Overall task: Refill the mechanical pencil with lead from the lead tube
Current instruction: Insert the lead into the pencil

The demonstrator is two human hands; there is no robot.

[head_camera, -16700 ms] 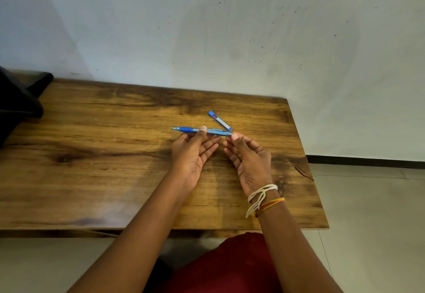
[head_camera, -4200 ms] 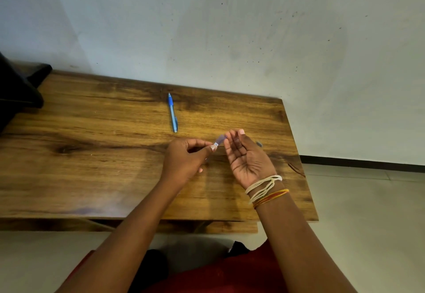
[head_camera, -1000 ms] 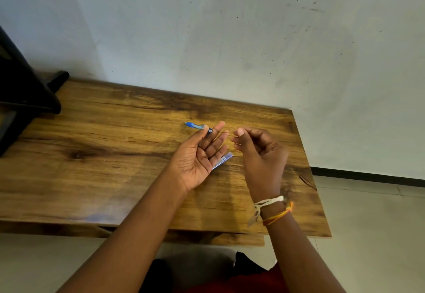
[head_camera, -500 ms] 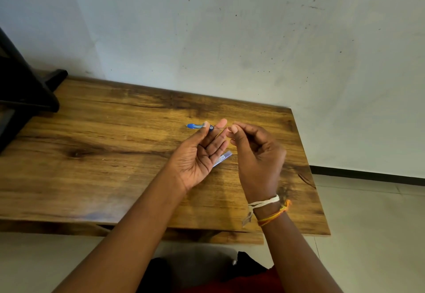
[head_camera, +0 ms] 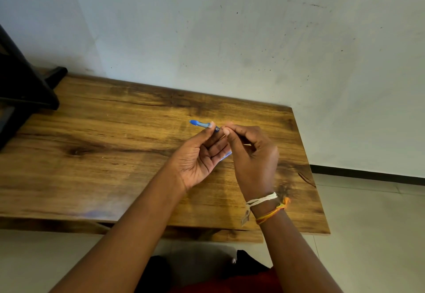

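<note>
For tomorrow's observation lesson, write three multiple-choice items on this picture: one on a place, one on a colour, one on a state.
1. Where is the clear plastic lead tube?
A. under the left hand's fingers
B. against the wall
C. on the floor

2. What colour is the slim plastic mechanical pencil?
A. red
B. blue
C. green

3. What is the right hand doing?
A. lying flat on the brown wooden table
B. pinching a thin lead at the pencil's end
C. holding the tube

Answers:
1 A: it peeks out beneath the left hand.
2 B: its body is blue.
3 B: finger and thumb meet at the pencil's open end.
</note>
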